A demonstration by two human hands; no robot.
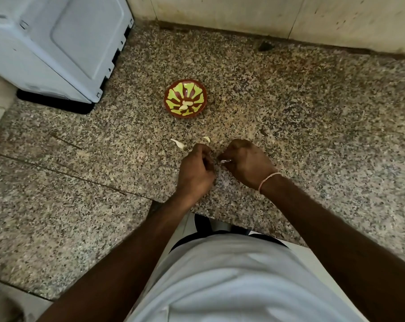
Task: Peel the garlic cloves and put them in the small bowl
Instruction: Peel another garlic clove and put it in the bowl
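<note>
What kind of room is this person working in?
Most likely a home kitchen: a speckled stone counter, a white appliance by the wall, and a small bowl holding peeled garlic cloves.

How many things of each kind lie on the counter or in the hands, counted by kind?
Small bowl: 1
Peeled cloves in the bowl: 2
Loose skin pieces on the counter: 2
Clove held in the right hand: 1
Grey appliance: 1
Total: 7
</note>
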